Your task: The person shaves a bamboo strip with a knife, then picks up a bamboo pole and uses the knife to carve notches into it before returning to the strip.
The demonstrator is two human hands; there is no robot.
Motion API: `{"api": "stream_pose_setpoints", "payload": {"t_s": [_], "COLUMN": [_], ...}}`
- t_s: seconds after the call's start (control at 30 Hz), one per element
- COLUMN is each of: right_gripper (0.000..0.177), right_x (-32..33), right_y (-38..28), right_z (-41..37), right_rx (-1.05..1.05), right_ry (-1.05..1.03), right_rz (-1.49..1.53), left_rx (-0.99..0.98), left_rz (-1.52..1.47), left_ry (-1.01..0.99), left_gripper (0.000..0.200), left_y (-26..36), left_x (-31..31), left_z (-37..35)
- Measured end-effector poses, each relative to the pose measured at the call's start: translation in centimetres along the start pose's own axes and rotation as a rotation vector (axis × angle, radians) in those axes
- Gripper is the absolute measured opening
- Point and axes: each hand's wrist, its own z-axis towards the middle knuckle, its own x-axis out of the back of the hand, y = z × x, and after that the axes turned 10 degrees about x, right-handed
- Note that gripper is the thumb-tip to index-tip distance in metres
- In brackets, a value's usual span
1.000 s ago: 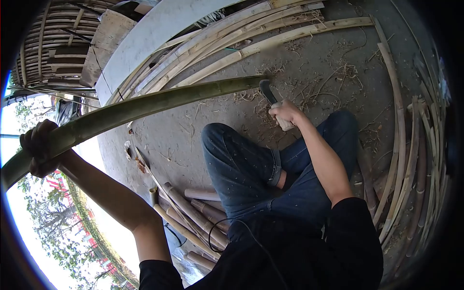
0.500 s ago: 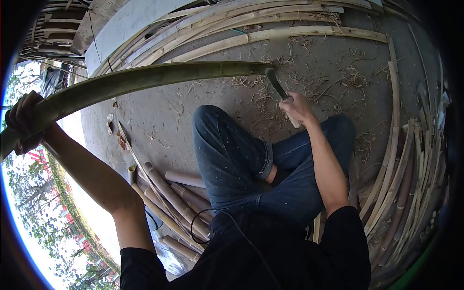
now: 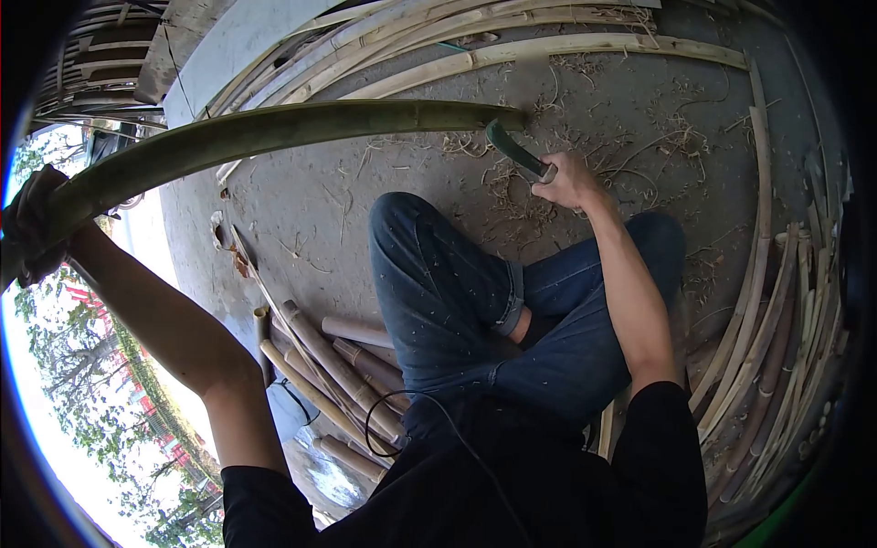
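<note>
A long green bamboo strip [image 3: 274, 128] arches across the upper left, running from my left hand to its far end over the floor. At the far left, my left hand [image 3: 41, 224] is wrapped round the strip's near part. My right hand [image 3: 571, 183] grips a knife with a curved, dark green-looking blade [image 3: 514, 151], its handle mostly hidden in my fingers. The blade points up and left, with its tip just below the strip's far end in this view.
I sit cross-legged on a grey floor [image 3: 311, 210] strewn with curly shavings [image 3: 676, 142]. Split bamboo strips [image 3: 438, 64] lie along the back, and more strips [image 3: 763, 338] lie on the right. Bamboo pole pieces [image 3: 338, 370] lie by my left knee. A black cord [image 3: 457, 429] hangs over my shirt.
The knife has swung flatter, its tip moving left and down from the strip's end to beneath it. The strip's middle has risen slightly; both hands keep their hold.
</note>
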Motion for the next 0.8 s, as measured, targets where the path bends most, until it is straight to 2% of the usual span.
{"api": "stream_pose_setpoints", "payload": {"t_s": [0.1,0.27,0.33,0.4,0.43,0.6,0.67,0.7,0.77,0.8], "right_gripper": [0.037,0.038,0.037,0.036,0.035,0.031,0.030,0.030,0.029,0.029], "right_x": [-0.5,-0.3,-0.4,-0.7,-0.9,-0.3,-0.4,-0.8,-1.9,-2.2], "right_y": [0.6,0.7,0.7,1.1,1.4,0.9,0.5,0.2,-0.9,-1.8], "right_z": [0.5,1.0,1.1,1.2,1.4,1.7,1.5,1.4,1.3,2.0], "right_rx": [0.044,0.000,0.006,0.011,0.038,0.053,0.017,0.017,0.056,0.059], "right_ry": [0.048,-0.084,-0.074,-0.064,-0.026,0.009,-0.149,-0.144,-0.199,-0.202], "right_rz": [-0.023,0.018,0.030,0.041,-0.007,-0.151,0.120,0.122,0.657,0.657], "left_rx": [0.020,0.043,0.125,0.091,0.055,0.055,0.066,0.060,0.055,0.043], "left_rz": [-0.031,-0.054,-0.181,-0.122,-0.063,-0.070,-0.074,-0.039,-0.005,-0.047], "left_ry": [-0.003,0.011,-0.104,-0.110,-0.115,-0.149,-0.141,-0.130,-0.116,-0.172], "left_gripper": [0.019,0.027,0.025,0.024,0.031,0.031,0.031,0.030,0.029,0.029], "left_y": [0.2,-0.3,-1.3,0.1,1.0,-1.5,-1.5,-1.3,-1.1,-1.1], "left_x": [0.3,0.3,0.1,1.3,2.0,0.9,0.7,0.6,1.0,1.4], "left_z": [0.2,1.0,1.7,0.9,0.5,1.3,1.8,2.0,2.5,3.0]}}
